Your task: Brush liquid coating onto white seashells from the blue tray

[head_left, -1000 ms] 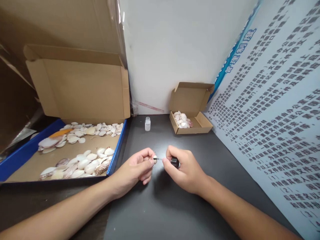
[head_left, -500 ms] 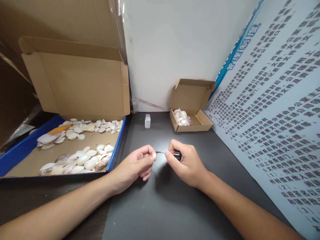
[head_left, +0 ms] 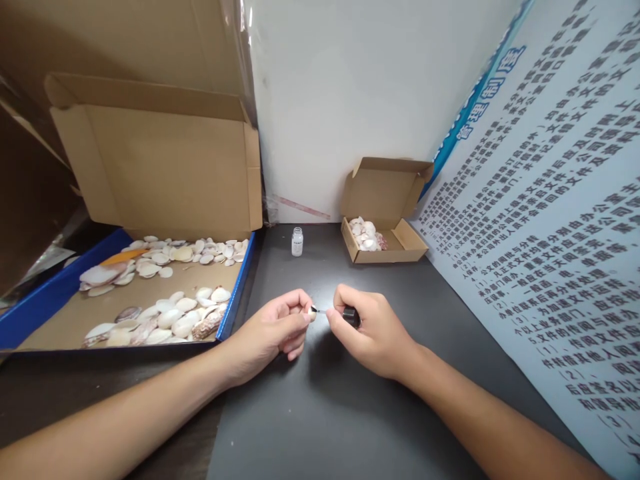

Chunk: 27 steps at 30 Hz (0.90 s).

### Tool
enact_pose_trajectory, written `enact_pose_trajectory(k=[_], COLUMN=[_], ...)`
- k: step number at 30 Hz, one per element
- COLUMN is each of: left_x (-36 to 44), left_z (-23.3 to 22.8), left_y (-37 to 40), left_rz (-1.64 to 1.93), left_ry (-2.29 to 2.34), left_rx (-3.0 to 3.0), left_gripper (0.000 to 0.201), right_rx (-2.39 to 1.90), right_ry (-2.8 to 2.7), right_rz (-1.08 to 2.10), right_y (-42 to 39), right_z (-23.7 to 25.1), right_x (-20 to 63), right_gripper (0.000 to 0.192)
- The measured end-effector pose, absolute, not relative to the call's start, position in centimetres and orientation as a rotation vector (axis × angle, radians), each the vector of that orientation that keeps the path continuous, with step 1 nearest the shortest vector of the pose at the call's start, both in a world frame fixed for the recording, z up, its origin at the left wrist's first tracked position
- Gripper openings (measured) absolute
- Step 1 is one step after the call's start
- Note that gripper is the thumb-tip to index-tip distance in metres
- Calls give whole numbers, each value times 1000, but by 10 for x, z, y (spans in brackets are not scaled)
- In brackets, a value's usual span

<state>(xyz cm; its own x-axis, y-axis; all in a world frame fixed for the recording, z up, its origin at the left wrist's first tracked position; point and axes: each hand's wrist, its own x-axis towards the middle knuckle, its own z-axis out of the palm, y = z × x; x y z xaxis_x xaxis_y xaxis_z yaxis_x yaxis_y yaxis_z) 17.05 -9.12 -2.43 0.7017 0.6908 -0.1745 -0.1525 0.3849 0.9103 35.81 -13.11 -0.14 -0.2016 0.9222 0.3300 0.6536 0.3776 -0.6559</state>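
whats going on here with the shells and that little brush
A person sits at a dark table. The left hand pinches a small shell between its fingertips, and the right hand holds a black-capped brush with its tip at the shell. A small clear bottle stands open behind them. A big blue-edged box to the left holds many shells, and a small cardboard box farther back holds a few.

Single head-worn view, looking forward and down, close over a dark table (head_left: 350, 413), facing a white wall (head_left: 350, 100)
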Motion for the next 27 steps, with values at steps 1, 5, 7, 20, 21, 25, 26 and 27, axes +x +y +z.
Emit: enact_pose_trajectory(k=[1, 5, 7, 20, 21, 25, 26, 27], left_x=[170, 170, 170, 170, 170, 169, 169, 169], left_z=[-25, -25, -25, -27, -27, -26, -26, -26], left_y=[-91, -91, -92, -90, -90, -91, -91, -91], left_rz=[577, 577, 587, 581, 583, 574, 571, 573], left_ry=[596, 604, 605, 590, 590, 588, 590, 592], left_rx=[1051, 1056, 1044, 1048, 1049, 1071, 1072, 1068], left_gripper=[23, 22, 23, 19, 19, 19, 19, 19], right_rx=[-1391, -1369, -1290, -1265, -1304, -1424, -1397, -1354], right_ry=[-1943, -1895, -1910, -1952, -1963, -1902, -1886, -1880], right_rz=[480, 448, 467, 489, 491, 453, 448, 449], right_y=[-131, -130, -131, -133, -133, -131, -131, -132], right_z=[-1, 1, 1, 0, 0, 1, 1, 2], right_x=[358, 359, 358, 358, 358, 358, 358, 358], right_gripper=[22, 23, 23, 22, 21, 22, 23, 23])
